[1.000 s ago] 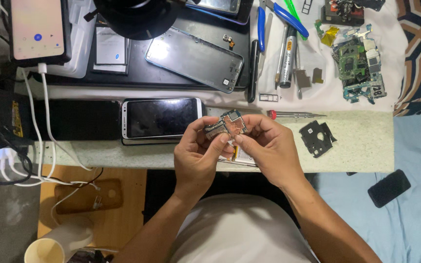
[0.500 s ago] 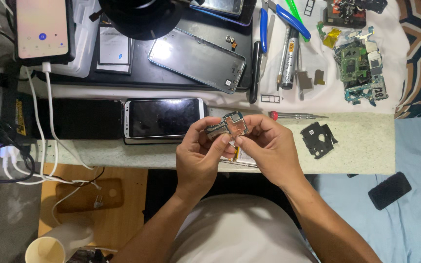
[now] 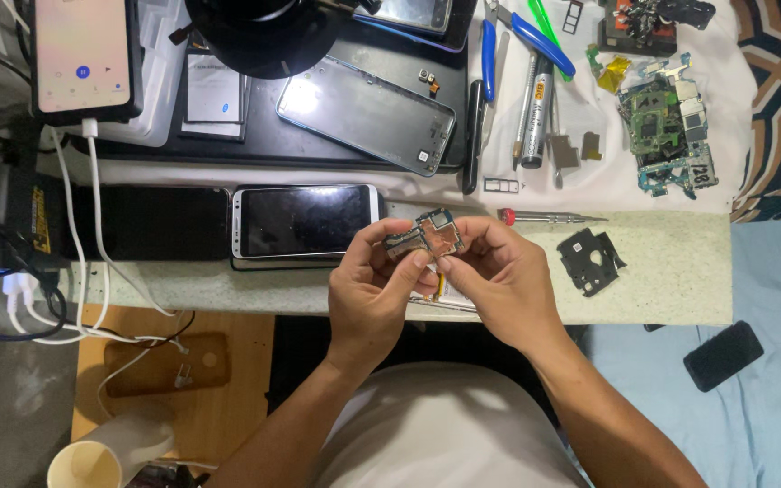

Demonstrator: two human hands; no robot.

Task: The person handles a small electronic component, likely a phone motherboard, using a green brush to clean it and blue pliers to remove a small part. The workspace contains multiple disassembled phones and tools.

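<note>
My left hand (image 3: 374, 289) and my right hand (image 3: 499, 280) hold a small phone circuit board (image 3: 431, 232) between their fingertips, just above the front edge of the speckled workbench (image 3: 671, 271). The board has copper and metal shields on it. A dark-screened phone with a white rim (image 3: 305, 221) lies face up just left of my hands. Under my hands a flat phone part shows partly at the bench edge.
A red-tipped screwdriver (image 3: 549, 216) and a black plastic bracket (image 3: 591, 260) lie to the right. Farther back are a phone back cover (image 3: 368, 113), a green circuit board (image 3: 666, 136), tweezers, pliers, a lit phone (image 3: 81, 54) on a white cable, and a black lamp base (image 3: 259, 32).
The hands and board have stayed nearly still; my fingers have shifted slightly on the board.
</note>
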